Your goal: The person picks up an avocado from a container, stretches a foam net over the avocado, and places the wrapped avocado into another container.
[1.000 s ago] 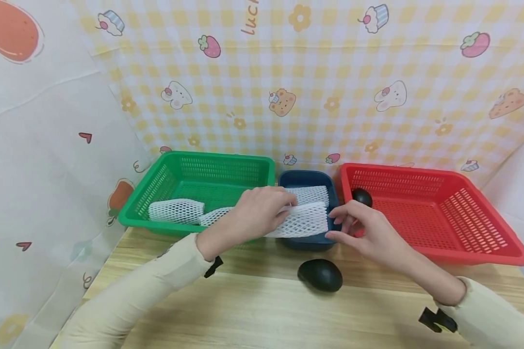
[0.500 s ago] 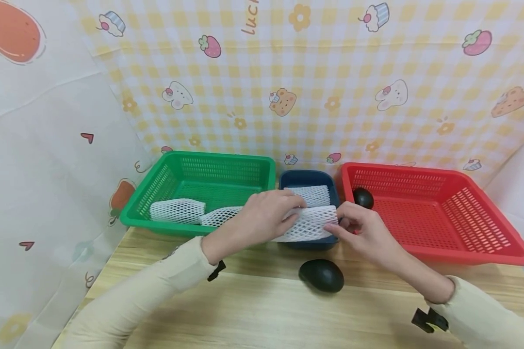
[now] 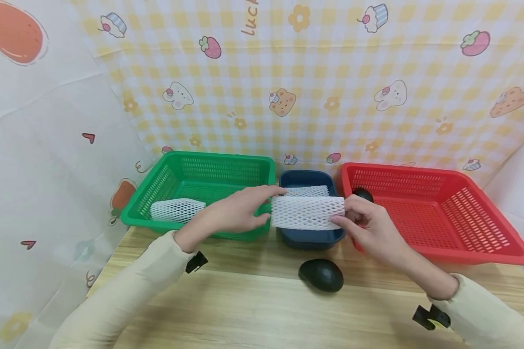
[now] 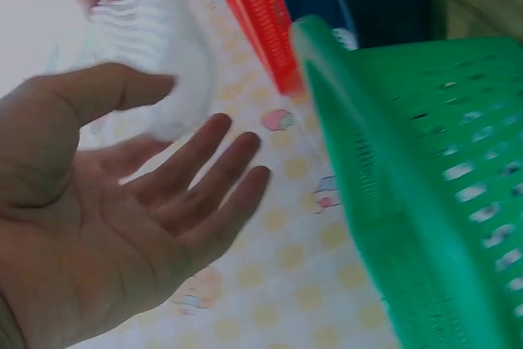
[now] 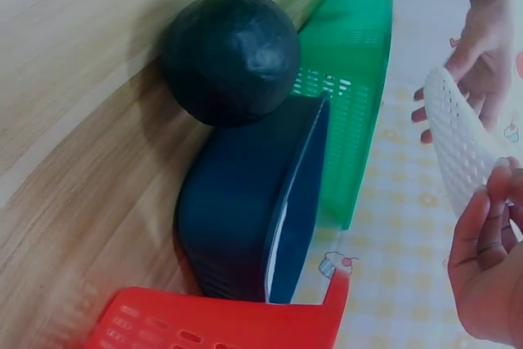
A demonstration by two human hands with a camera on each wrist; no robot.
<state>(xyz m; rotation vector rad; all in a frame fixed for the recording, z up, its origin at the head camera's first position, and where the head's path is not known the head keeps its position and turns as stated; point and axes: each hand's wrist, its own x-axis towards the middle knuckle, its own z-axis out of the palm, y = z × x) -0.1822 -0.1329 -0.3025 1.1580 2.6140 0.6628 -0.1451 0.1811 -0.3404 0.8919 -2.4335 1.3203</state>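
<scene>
White foam net sleeve (image 3: 307, 213), one: raised above the edges of the blue bin (image 3: 311, 240), right end pinched in my right hand (image 3: 371, 223). My left hand (image 3: 236, 209): spread, beside the left end.

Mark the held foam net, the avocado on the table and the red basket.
Foam net (image 3: 303, 213): head view, mesh middle.
Avocado (image 3: 321, 275): head view, body's middle.
Red basket (image 3: 467, 257): head view, front rim.

Yellow-and-white checked backdrop (image 3: 244, 72) with cartoon prints behind a pale wood-grain tabletop (image 3: 227, 305), white printed sheet (image 3: 48, 184) at left.
</scene>
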